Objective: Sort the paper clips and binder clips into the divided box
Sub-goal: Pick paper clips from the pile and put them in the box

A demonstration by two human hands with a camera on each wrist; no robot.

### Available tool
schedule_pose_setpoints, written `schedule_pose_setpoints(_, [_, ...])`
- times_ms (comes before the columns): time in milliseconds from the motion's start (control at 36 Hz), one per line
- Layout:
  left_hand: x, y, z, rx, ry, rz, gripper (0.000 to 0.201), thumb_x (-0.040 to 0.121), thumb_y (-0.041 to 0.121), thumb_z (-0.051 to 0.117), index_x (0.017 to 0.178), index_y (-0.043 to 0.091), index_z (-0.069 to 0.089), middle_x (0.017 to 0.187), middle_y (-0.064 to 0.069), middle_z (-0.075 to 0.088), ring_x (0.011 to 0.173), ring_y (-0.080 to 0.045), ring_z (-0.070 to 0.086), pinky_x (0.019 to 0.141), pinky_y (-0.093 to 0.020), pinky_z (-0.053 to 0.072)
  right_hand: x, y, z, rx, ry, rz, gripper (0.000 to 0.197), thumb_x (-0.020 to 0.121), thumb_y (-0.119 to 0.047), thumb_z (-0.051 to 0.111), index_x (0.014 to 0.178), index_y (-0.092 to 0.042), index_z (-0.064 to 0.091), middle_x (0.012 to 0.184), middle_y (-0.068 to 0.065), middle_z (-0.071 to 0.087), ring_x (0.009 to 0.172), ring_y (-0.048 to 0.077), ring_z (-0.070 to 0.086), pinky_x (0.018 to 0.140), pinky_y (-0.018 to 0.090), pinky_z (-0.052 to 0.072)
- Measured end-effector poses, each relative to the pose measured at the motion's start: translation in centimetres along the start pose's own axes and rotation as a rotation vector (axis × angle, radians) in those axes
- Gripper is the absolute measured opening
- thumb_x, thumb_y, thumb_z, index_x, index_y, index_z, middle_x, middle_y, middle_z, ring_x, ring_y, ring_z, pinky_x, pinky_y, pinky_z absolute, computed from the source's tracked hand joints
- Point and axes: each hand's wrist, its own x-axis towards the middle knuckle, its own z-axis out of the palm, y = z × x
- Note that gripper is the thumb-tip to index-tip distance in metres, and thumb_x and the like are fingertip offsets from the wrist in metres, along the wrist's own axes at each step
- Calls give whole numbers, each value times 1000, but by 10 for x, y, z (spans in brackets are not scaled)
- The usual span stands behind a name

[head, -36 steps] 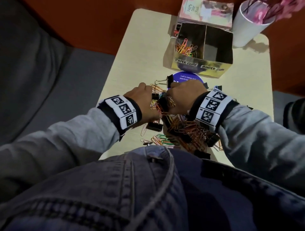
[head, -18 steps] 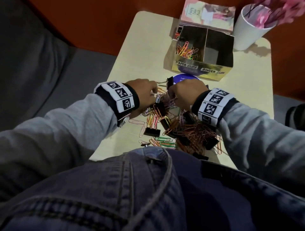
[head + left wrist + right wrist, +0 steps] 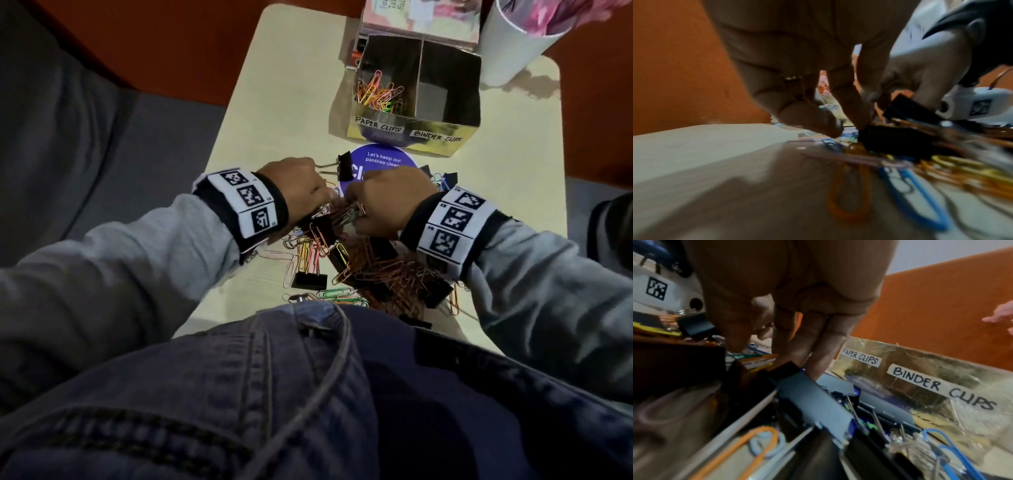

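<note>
Both hands' fingers curl down into the clip pile (image 3: pixel 373 270): the left hand (image 3: pixel 294 186) and right hand (image 3: pixel 390 202) pinch a tangle of paper clips (image 3: pixel 349 214) between them. The pile lies on a pale table (image 3: pixel 281 113). Beyond the fingers stands the divided box (image 3: pixel 411 133); its binder side is too dark to read. An orange wall (image 3: pixel 171 41) lies beyond.

Pale table (image 3: pixel 281 102), orange wall (image 3: pixel 171 41), grey seat (image 3: pixel 68 120).

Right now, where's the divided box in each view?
Head: divided box at top centre-right, beyond both hands.
Left wrist: only a sliver with a "CLIPS" label, seen between the fingers.
Right wrist: its front wall fills the right side.
Shared landmark: the handwritten labels on its front wall.
</note>
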Motion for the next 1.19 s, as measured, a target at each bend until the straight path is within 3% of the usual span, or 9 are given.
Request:
schedule_pose_setpoints(111, [8, 6, -3, 161, -82, -28, 34, 80, 50, 64, 78, 17, 59, 73, -1, 56, 75, -25, 55, 61, -28, 38, -4, -6, 5, -19, 30, 45, 73, 74, -73, 52, 126, -21, 50, 119, 8, 59, 102, 32, 61, 73, 34, 39])
schedule_pose_setpoints(306, [8, 17, 1, 184, 20, 13, 84, 54, 67, 76, 118, 23, 47, 112, -1, 48, 103, -25, 52, 70, -33, 37, -5, -3, 4, 23, 18, 177, 77, 69, -74, 57, 115, -12, 57, 112, 10, 61, 100, 31, 62, 70, 33, 39])
schedule_pose_setpoints(389, [9, 24, 10, 227, 38, 49, 85, 59, 61, 76, 125, 19, 44, 122, -5, 45, 111, -27, 49, 71, -34, 35, -4, -4, 0, 7, -5, 158, 51, 78, -56, 60, 109, -15, 62, 110, 9, 64, 99, 30, 63, 73, 34, 43])
schedule_pose_setpoints(528, [16, 27, 10, 175, 33, 122, 55, 79, 33, 67, 127, 14, 47, 129, -11, 45, 110, -31, 54, 80, -36, 45, -4, -7, 4, 0, -3, 130, 27, 94, -26, 45, 113, -13, 59, 115, 12, 64, 105, 33, 61, 82, 38, 46])
schedule_pose_setpoints(750, [18, 28, 17, 232, 6, 140, 35, 94, 11, 46, 129, 7, 43, 129, -15, 45, 106, -35, 55, 81, -39, 44, 0, 4, 5, 67, -2, 140, 26, 91, -31, 49, 110, -17, 61, 108, 13, 65, 100, 33, 61, 71, 34, 39])
schedule_pose_setpoints(944, [13, 24, 19, 136, -25, 107, 27, 95, 7, 44, 122, 7, 40, 116, -17, 47, 84, -32, 56, 71, -38, 47, -4, 39, -27, 456, 139, 254, 12, 90, -24, 57, 79, -21, 60, 95, 5, 67, 80, 22, 58, 65, 23, 36])
schedule_pose_setpoints(1028, [14, 22, 17, 22, -30, 36, 23, 94, 5, 44, 117, 10, 42, 106, -14, 51, 73, -25, 51, 62, -34, 41, 4, 56, -60, 548, 287, 304, 6, 89, -17, 59, 90, -17, 65, 82, 2, 60, 81, 19, 59, 68, 24, 39])
schedule_pose_setpoints(1111, [18, 21, 9, -114, -50, -7, 20, 96, 2, 37, 113, 6, 45, 103, -15, 52, 76, -24, 46, 62, -31, 34, 19, 74, -91, 565, 426, 320, 14, 88, -14, 60, 101, -11, 66, 93, 6, 66, 85, 20, 62, 80, 33, 51])
schedule_pose_setpoints(1194, [20, 20, 4, -213, -56, -23, 23, 98, 3, 33, 118, 3, 44, 98, -12, 45, 82, -23, 41, 65, -27, 28, 40, 82, -111, 495, 453, 382, 26, 88, -25, 54, 110, -15, 62, 111, 11, 66, 100, 29, 62, 88, 40, 49])
